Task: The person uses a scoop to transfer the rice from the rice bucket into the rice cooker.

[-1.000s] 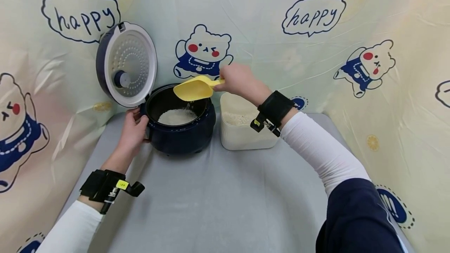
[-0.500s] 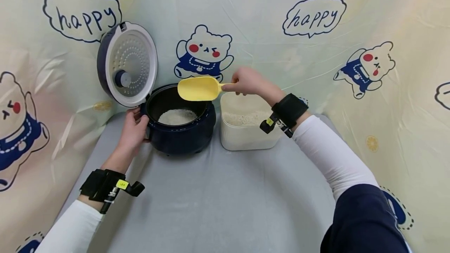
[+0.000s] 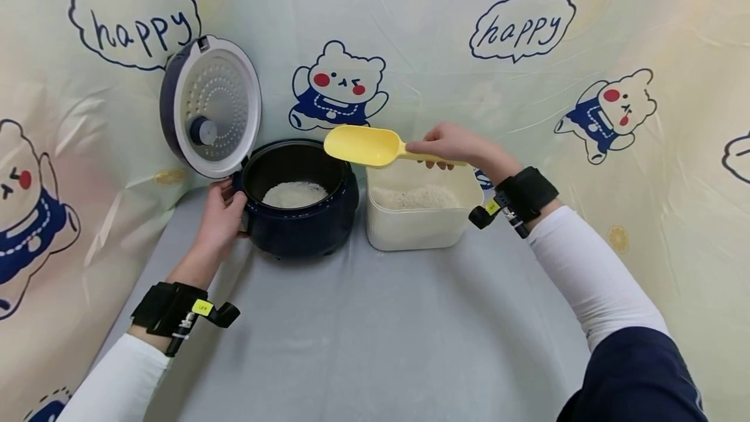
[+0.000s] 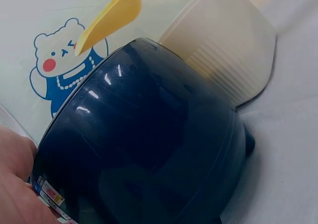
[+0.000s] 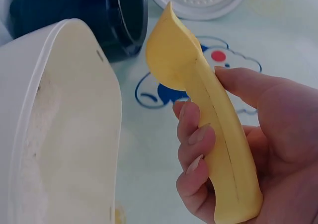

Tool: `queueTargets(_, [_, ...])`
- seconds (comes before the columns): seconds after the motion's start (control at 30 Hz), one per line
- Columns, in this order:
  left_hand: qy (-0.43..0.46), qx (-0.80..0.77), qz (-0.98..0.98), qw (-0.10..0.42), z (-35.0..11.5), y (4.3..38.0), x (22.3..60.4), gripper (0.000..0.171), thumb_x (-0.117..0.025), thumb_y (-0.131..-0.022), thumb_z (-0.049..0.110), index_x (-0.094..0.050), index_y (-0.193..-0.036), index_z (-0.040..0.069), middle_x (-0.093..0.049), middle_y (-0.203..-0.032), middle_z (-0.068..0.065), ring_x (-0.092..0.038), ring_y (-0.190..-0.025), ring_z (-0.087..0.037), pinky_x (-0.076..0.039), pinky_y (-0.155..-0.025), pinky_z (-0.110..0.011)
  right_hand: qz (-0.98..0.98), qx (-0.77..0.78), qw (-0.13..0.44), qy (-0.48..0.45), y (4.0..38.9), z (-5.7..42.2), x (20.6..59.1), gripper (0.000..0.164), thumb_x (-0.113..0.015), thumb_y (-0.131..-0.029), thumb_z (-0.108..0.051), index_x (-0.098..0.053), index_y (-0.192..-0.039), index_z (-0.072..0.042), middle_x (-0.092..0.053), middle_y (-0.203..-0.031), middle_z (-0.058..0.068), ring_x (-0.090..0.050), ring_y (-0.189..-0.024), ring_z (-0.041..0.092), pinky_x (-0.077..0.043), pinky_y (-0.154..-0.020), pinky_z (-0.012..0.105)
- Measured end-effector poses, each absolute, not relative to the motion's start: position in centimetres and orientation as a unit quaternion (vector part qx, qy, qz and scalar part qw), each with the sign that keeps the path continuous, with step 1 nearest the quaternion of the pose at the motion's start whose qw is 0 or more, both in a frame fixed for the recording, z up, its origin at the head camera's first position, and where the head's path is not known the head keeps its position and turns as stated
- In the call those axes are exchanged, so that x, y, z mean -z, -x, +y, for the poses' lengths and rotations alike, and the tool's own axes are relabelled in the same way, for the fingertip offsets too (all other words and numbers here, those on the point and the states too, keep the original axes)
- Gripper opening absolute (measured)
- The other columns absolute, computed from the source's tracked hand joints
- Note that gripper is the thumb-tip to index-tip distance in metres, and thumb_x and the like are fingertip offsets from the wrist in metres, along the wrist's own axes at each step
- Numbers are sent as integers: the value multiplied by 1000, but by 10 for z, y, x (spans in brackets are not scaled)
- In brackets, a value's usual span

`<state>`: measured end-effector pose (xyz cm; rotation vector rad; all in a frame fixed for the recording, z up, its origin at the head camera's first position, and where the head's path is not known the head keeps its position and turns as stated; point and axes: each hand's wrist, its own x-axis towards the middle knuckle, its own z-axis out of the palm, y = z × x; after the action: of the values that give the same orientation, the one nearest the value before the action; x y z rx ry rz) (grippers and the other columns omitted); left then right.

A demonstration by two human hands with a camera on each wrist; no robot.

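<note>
A dark blue rice cooker [image 3: 301,230] stands on the table with its lid [image 3: 219,109] raised at the left. White rice [image 3: 295,195] lies in its black inner pot. My left hand [image 3: 221,217] grips the cooker's left side, thumb in front, by the lid hinge. My right hand [image 3: 454,145] holds a yellow scoop [image 3: 364,146] by its handle, fingers wrapped around it in the right wrist view [image 5: 233,149]. The scoop's bowl hangs above the gap between the cooker and a cream bin [image 3: 418,232], and its inside shows no rice.
More rice [image 3: 417,197] fills the lower part of the bin, right beside the cooker. A grey cloth covers the table [image 3: 363,331]. Behind stands a printed curtain [image 3: 433,31] with bears and the word "happy".
Rice was falling from the tilted scoop; now none falls. My right hand has carried the scoop rightward from over the cooker and levelled it. My left hand has stayed in place.
</note>
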<state>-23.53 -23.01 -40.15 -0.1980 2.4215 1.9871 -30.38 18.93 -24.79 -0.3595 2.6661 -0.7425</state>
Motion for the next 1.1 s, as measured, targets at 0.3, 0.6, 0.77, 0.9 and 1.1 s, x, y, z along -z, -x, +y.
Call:
queueTargets(0.3, [66,-633,771,-7,-228,236,404,62,-31,-108,27,-8,-162,5,-18,-168,-25,-33,-140,-38,-52,-61,-44,942,261,180,109,291,236,252,52,-57,-104,-54,-71,-104,-4,-62,-80,9,-52,-66,22,-44,-64,31])
queueTargets(0.6, [62,-640,765,-9,-228,236,402,63,-31,-108,27,-8,-162,5,-16,-168,-26,-25,-148,-41,-50,-72,-58,952,244,165,82,279,269,256,43,-59,-106,-43,-58,-116,-2,-64,-90,12,-55,-76,29,-45,-70,34])
queueTargets(0.77, [62,-638,767,-6,-229,237,400,64,-30,-108,26,-8,-163,6,-14,-169,-25,-25,-148,-41,-48,-78,-61,968,189,148,77,276,277,257,36,-64,-105,-35,-62,-110,0,-63,-86,12,-55,-74,31,-45,-64,34])
queueTargets(0.9, [62,-634,771,-3,-230,236,401,64,-29,-108,26,-6,-163,4,-13,-169,-26,-27,-146,-42,-51,-74,-55,981,132,125,65,274,272,258,35,-68,-101,-35,-65,-107,0,-63,-85,12,-58,-77,32,-47,-64,34])
queueTargets(1.1, [65,-632,772,-7,-230,237,403,64,-30,-108,27,-7,-163,4,-16,-169,-24,-29,-145,-40,-52,-64,-47,994,34,71,69,270,247,255,27,-74,-97,-28,-67,-96,-1,-57,-79,10,-56,-74,29,-43,-65,35])
